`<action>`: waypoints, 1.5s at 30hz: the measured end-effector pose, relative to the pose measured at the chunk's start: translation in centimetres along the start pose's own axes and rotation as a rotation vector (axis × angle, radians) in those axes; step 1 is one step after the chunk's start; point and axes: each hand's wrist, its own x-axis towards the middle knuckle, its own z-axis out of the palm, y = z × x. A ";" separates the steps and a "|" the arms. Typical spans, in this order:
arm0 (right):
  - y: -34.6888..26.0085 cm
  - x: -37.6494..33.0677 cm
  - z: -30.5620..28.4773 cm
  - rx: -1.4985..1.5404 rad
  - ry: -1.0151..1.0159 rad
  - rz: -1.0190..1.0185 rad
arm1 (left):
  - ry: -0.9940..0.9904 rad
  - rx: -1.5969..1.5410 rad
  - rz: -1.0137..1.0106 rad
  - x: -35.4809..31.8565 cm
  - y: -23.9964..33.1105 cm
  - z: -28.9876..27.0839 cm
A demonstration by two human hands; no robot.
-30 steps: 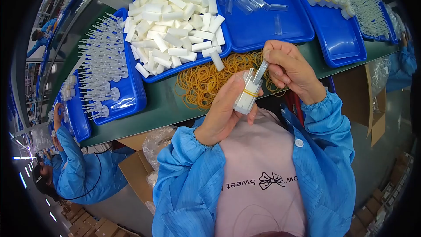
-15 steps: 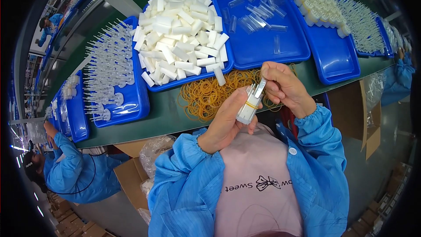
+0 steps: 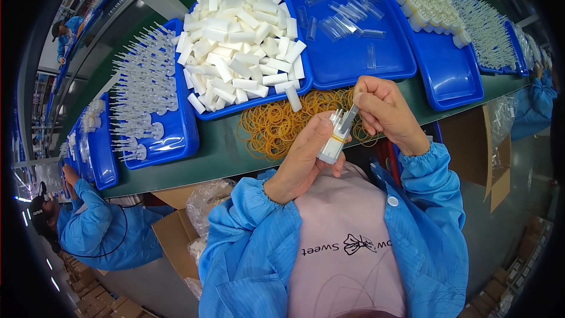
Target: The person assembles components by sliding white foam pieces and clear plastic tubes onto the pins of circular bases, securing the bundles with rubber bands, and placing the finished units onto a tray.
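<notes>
In front of my chest, my left hand (image 3: 301,162) is closed round a small white and clear bundle (image 3: 332,148) with a yellow rubber band (image 3: 338,138) round its middle. Thin upright parts stick out of the bundle's top. My right hand (image 3: 385,109) pinches the upper end of a narrow, flat grey strip (image 3: 348,121), whose lower end meets the bundle; whether it is metal or plastic I cannot tell. Just beyond both hands lies a heap of yellow-brown rubber bands (image 3: 268,129) on the green table (image 3: 218,147).
A blue tray (image 3: 212,115) heaped with white foam-like blocks stands ahead, beside a blue tray (image 3: 359,76) of clear plastic pieces. Trays of pale nozzle-like parts (image 3: 144,94) and white round parts (image 3: 429,17) flank them. Cardboard boxes (image 3: 176,241) stand below; a co-worker (image 3: 112,224) is at left.
The grey strip has tilted slightly and looks darker. My right hand has risen a little; my left hand keeps its hold on the bundle.
</notes>
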 end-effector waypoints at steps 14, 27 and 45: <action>-1.4 -0.5 -0.1 -0.151 0.159 -0.191 | -0.018 -0.043 0.004 -0.2 0.4 0.0; 0.4 0.5 0.4 0.377 -0.020 0.128 | -0.050 -0.019 0.014 -0.6 1.0 0.7; -0.2 -0.2 1.1 0.125 0.101 -0.006 | -0.060 -0.130 -0.043 0.0 0.8 0.0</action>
